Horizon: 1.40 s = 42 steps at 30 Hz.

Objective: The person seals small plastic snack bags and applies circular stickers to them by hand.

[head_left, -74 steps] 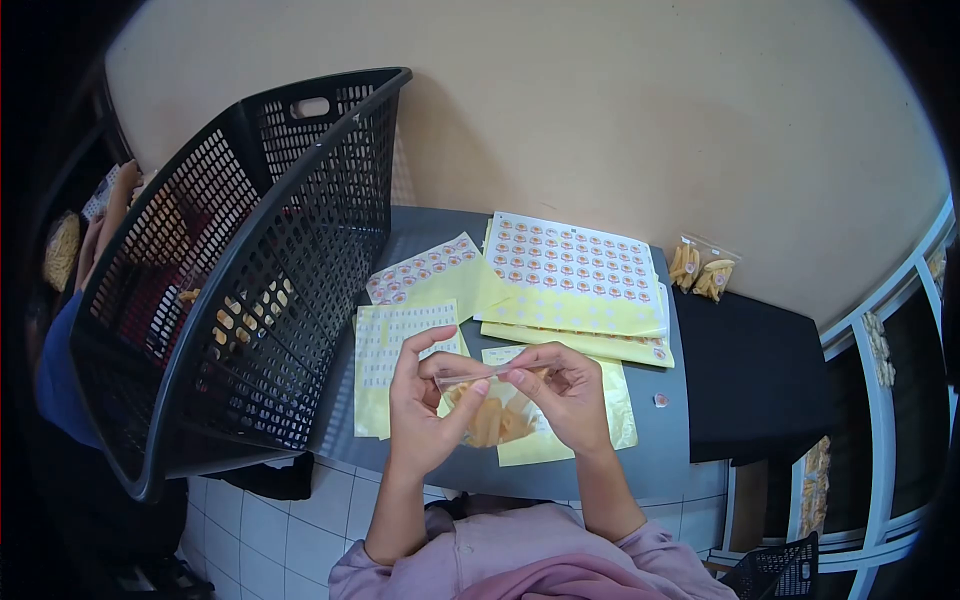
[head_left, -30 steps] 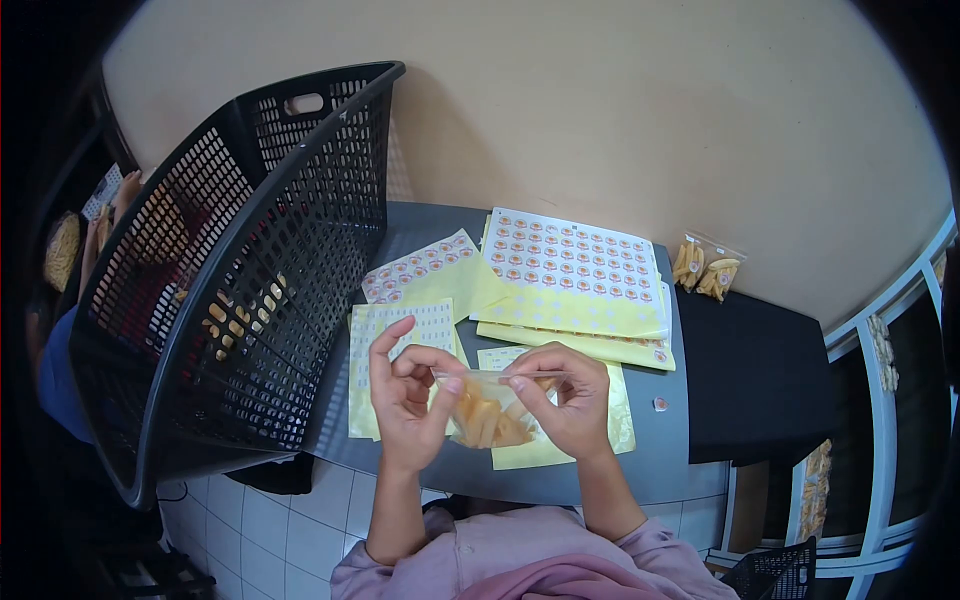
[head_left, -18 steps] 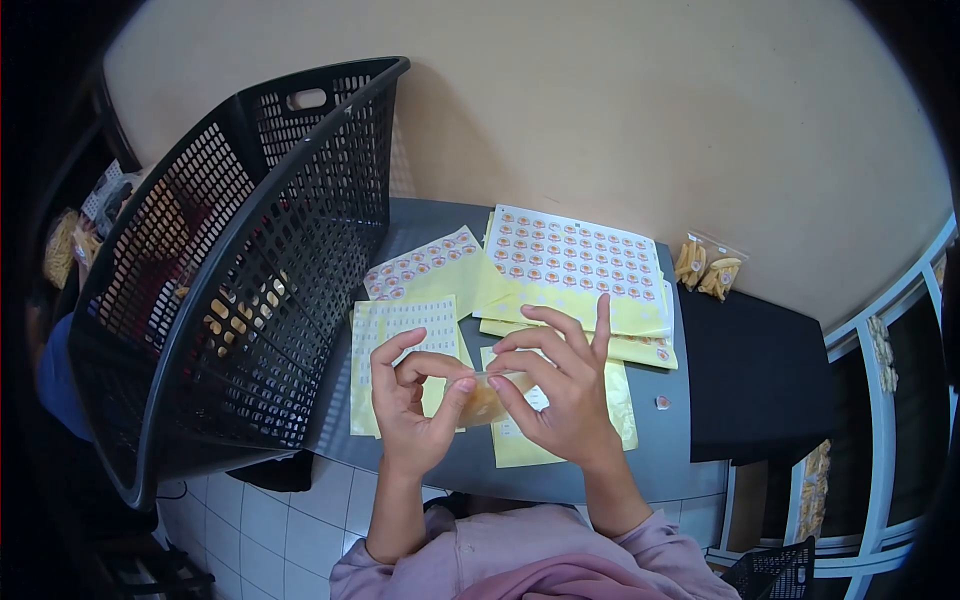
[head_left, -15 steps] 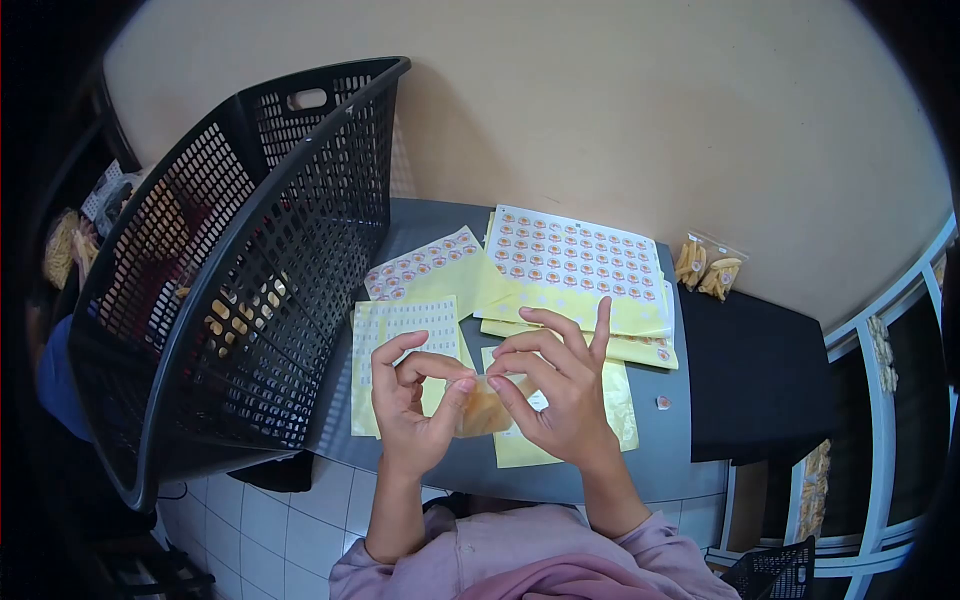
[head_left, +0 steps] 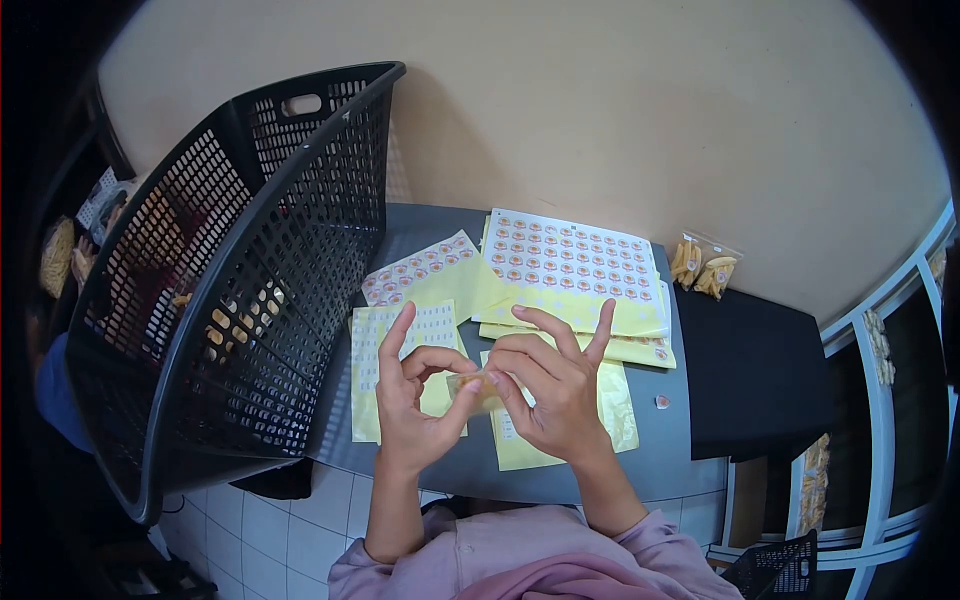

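Between my two hands, above the near part of the table, is a small clear plastic bag with something yellowish in it. My left hand pinches its left top edge between thumb and index finger. The right hand pinches the other side of the top edge, its little finger raised. Behind the hands lie sticker sheets: a large sheet of round stickers, a smaller sheet and a sheet of small printed labels. Part of another yellow backing sheet shows beneath my right hand.
A tall black plastic basket stands on the left, with snack packs visible through its holes. One loose sticker lies on the grey table. Filled snack bags rest at the back right by a black cloth-covered surface.
The bag has tilted and looks shorter between my hands. My left index finger has bent more, and another left finger has straightened upward.
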Tool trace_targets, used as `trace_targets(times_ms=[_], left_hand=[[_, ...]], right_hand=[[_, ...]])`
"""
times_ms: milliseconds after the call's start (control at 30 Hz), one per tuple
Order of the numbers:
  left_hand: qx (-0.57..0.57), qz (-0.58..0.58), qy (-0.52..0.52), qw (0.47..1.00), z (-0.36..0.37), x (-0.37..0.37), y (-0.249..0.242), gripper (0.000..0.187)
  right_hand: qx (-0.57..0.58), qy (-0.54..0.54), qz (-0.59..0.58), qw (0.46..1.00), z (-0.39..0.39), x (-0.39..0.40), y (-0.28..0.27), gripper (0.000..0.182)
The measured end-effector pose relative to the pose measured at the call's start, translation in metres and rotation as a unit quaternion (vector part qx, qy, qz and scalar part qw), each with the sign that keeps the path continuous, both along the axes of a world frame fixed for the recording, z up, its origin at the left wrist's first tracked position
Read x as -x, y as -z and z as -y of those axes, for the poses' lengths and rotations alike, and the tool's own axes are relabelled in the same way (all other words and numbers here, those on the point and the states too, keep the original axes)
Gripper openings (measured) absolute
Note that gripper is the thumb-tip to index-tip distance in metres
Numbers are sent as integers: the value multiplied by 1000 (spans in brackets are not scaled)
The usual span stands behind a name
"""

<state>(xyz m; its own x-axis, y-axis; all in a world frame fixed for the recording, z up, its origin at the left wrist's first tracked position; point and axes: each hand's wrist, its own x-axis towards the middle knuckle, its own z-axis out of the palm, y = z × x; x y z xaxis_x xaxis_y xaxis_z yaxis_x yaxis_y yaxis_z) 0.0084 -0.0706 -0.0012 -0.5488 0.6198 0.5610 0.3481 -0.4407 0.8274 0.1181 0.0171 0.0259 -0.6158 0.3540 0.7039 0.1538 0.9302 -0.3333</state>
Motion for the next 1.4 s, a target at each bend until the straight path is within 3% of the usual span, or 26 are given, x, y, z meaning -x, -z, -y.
trace_targets(times_ms=[233,367,433,467,533,667,733,767,867,1400], left_hand=[[23,-109,-56,992,2,5,1,65],[22,-46,-44,998,3,5,1,62],[-4,15,-28,999,6,6,1,60],[-4,15,-29,999,7,6,1,60],[-10,41,-15,999,7,6,0,56],[39,48,5,998,8,7,-11,39],[132,-192,-36,972,9,12,-20,18],[120,-212,-69,967,5,10,-20,7],[131,-290,-84,944,4,10,-25,8],[144,-347,-102,921,-1,-3,-33,10]], right_hand=[[-24,6,20,999,0,3,2,5],[27,11,-33,999,-2,3,1,10],[200,-26,-146,968,-9,-1,4,14],[200,-27,-146,969,-12,-3,8,14],[337,-140,-133,922,-18,-5,20,11],[300,-118,-111,940,-16,-3,28,5],[284,-109,-103,947,-13,-3,27,4],[267,-100,-95,954,-12,-3,26,3],[253,-92,-101,958,-11,-4,26,4],[227,-92,-111,963,-7,-2,31,3]])
